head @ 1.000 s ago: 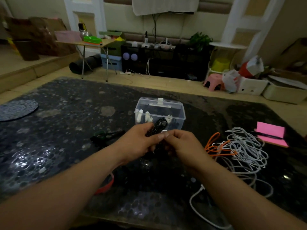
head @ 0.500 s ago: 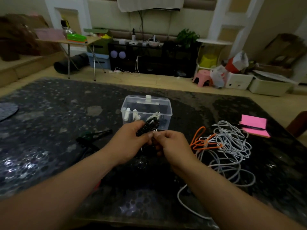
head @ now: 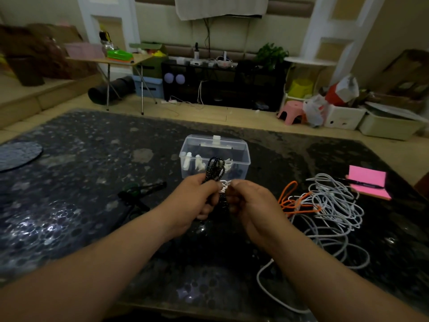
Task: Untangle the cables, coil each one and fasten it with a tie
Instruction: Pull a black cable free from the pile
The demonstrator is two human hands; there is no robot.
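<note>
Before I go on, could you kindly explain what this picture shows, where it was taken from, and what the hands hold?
No machine here: a person wears one camera on the head, looking down at their own bare hands. The left hand grips a coiled black cable; the right hand pinches a white tie against it. On the dark table lie a clear box, a tangle of white cables with an orange cable, and a pink pad.

The black coil (head: 214, 168) stands more upright, its white tie (head: 224, 185) seemingly drawn tighter.
</note>
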